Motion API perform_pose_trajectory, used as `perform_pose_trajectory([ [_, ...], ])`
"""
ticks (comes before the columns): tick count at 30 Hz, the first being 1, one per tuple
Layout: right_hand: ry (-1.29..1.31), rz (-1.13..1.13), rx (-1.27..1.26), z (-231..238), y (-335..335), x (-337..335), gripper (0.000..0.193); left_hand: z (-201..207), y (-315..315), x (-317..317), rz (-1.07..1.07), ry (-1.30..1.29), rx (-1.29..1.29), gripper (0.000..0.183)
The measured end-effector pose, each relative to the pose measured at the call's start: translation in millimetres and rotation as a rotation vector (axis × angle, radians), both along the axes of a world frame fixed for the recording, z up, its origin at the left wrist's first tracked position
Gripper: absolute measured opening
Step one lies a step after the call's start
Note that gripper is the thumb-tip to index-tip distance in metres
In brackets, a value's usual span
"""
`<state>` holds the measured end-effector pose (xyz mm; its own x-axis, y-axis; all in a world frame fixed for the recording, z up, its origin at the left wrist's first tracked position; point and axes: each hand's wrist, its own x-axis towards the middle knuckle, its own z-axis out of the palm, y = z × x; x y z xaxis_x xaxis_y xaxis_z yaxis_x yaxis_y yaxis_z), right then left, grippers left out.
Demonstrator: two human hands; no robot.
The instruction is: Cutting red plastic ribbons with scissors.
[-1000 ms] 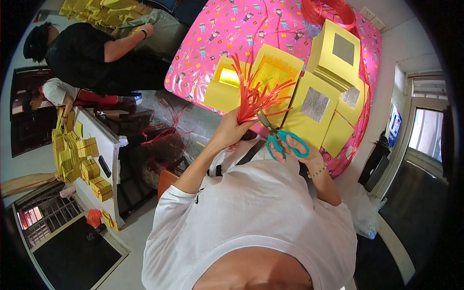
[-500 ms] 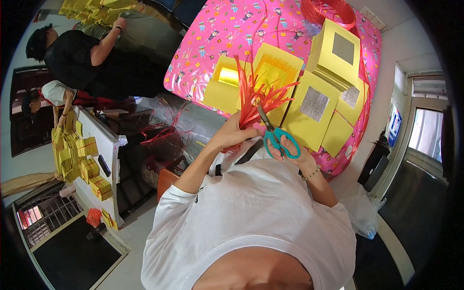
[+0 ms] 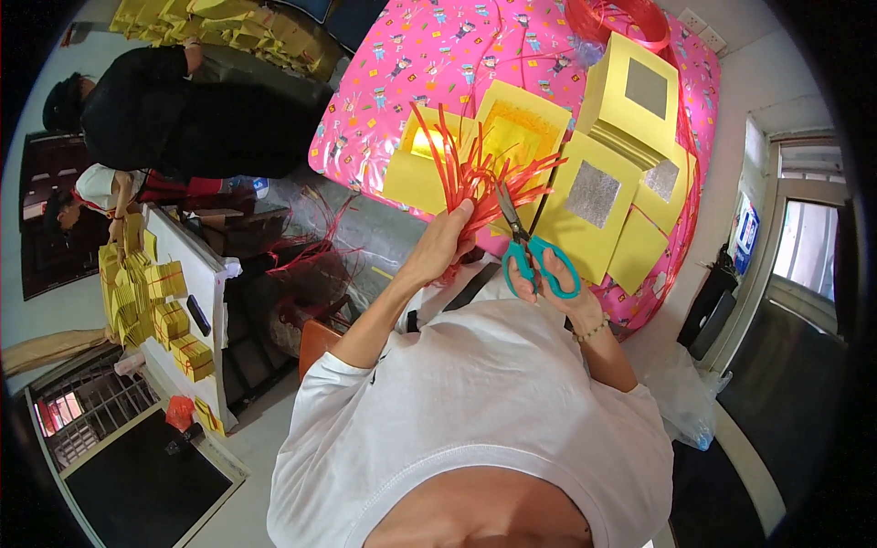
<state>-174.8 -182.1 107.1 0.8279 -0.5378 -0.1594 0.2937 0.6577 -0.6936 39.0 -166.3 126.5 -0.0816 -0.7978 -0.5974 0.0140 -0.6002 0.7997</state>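
My left hand (image 3: 445, 242) is closed around a bundle of red plastic strips (image 3: 470, 173), whose loose ends fan out above the fist. In my right hand (image 3: 548, 279) is a pair of scissors (image 3: 539, 265) with teal handles, fingers through the loops. The dark blades point up and reach the right side of the red strips; whether a strip lies between them I cannot tell. Just beyond my hands lie yellow paper sheets with gold squares (image 3: 518, 132). To the right are stacks of yellow paper with silver squares (image 3: 594, 194).
A pink patterned cover (image 3: 384, 87) spreads over the table ahead, with a coil of red strip (image 3: 630, 27) at its far right. At left, a white table (image 3: 196, 251) carries tied yellow bundles (image 3: 169, 320). Two people stand at far left. A plastic bag (image 3: 681, 402) hangs at right.
The scissors have turned more upright and their handles have spread wider. My left hand has shifted its grip, with the thumb now upward on the strips. The person in black has leaned away.
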Motion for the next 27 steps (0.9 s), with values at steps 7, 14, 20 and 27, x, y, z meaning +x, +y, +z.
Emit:
perform_pose_trajectory([
  [7, 0.061, 0.105, -0.067, 9, -4, 0, 0.054, 10, 1, -8, -0.011, -0.221, -0.142, 0.05],
  [14, 0.125, 0.065, -0.051, 12, -3, 5, 0.049, 7, 3, -9, -0.004, -0.33, -0.207, 0.052],
  [20, 0.199, 0.093, -0.127, 18, -5, 6, 0.045, 4, 3, -8, 0.001, -0.303, -0.166, 0.05],
  [27, 0.277, 0.054, -0.05, 22, -3, 10, 0.043, 3, 4, -9, -0.017, -0.354, -0.207, 0.05],
])
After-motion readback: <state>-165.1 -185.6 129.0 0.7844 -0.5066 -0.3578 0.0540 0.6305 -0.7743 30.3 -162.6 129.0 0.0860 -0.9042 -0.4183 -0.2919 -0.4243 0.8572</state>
